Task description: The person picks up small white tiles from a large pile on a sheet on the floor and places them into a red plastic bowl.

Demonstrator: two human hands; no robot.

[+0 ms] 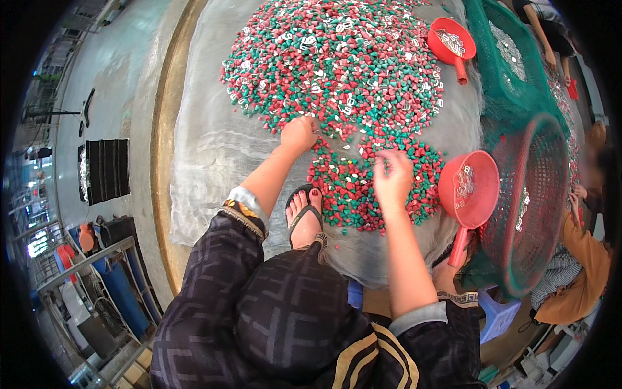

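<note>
Small red and green cone-shaped pieces (363, 71) lie in a wide heap, with white and silvery buckle-like parts (308, 43) mixed in. A smaller patch of the same pieces (350, 188) spreads nearer to me. My left hand (299, 134) is closed at the near left edge of the big heap, fingers pinched; what they hold, if anything, is too small to make out. Over the right side of the nearer patch, my right hand (393, 179) has its fingers curled in toward the thumb, slightly blurred. Anything in its grasp is hidden.
Right of the patch lies a red scoop (469, 211) with metallic parts inside; another red scoop (447, 55) sits farther off. A red basket draped in green netting (532, 214) stands at right. My sandalled foot (304, 219) rests on the pale sheet (214, 162). Other people are at the right.
</note>
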